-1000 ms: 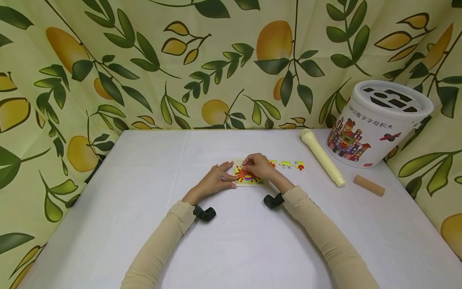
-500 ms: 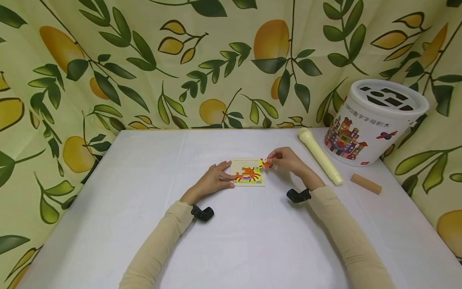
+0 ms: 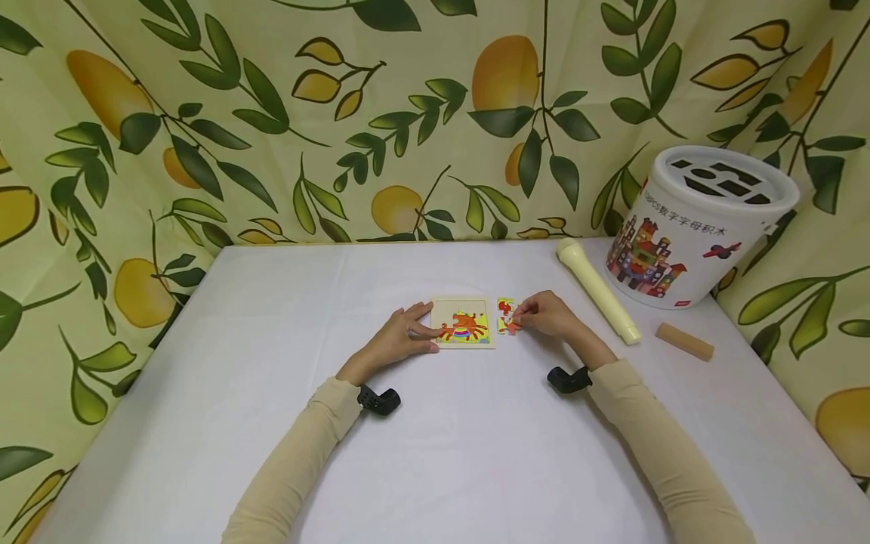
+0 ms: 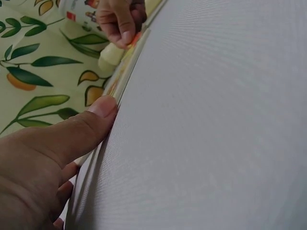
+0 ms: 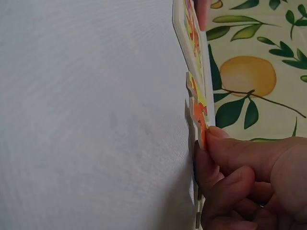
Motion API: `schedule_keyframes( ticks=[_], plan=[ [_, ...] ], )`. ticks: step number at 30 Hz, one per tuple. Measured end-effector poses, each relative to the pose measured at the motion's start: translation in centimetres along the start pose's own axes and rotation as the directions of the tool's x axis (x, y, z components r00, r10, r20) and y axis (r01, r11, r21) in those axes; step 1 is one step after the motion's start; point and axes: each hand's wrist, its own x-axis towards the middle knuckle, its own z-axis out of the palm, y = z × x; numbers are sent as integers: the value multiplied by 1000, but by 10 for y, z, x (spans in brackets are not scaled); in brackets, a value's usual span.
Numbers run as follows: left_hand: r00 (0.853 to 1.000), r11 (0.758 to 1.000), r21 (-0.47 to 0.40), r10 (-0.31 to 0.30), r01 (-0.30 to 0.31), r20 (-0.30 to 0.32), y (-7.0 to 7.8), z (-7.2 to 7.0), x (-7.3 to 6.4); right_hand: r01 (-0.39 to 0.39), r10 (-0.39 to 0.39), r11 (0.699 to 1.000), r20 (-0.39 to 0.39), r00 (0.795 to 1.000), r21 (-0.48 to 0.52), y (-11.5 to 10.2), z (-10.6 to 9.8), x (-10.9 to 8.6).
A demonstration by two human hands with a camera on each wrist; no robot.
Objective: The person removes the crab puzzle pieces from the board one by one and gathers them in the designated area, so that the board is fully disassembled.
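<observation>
A small wooden jigsaw board [image 3: 442, 306] lies on the white table, partly filled with an orange animal picture; bare wood shows along its upper part. My left hand [image 3: 396, 338] rests at the board's left edge, the thumb by the near corner and a finger touching the picture. To the right of the board, my right hand [image 3: 550, 315] pinches an orange and yellow puzzle piece [image 5: 197, 113] between thumb and fingertips. Another puzzle piece [image 3: 504, 305], red and yellow, lies just beyond the pinched one. My right hand hides part of that area.
A cream microphone-shaped stick [image 3: 598, 292] lies right of my right hand. Behind it stands a white block bucket [image 3: 693, 242] with a slotted lid. A small brown wooden block [image 3: 684, 341] lies closer in. A fruit-patterned curtain [image 3: 285, 136] borders the table.
My right hand has moved from over the board to its right side, carrying a piece past the board's upper right corner, then lower. My left hand has stayed at the board's left edge.
</observation>
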Motion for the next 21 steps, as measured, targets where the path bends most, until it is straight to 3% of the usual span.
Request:
schedule_keyframes(
  ticks=[11,16,21],
  plan=[
    [1000,1000,-3,1,-1,-3,0,-1,-1,3,-7,998,-60,998,-60,-17,0,1],
    [1000,1000,2,-8,8,2,1,-1,0,26,-26,1000,16,1000,-8,-42,13,14],
    [1000,1000,3,-12,12,9,2,-1,1,60,-59,998,69,996,-19,-62,33,26]
  ],
)
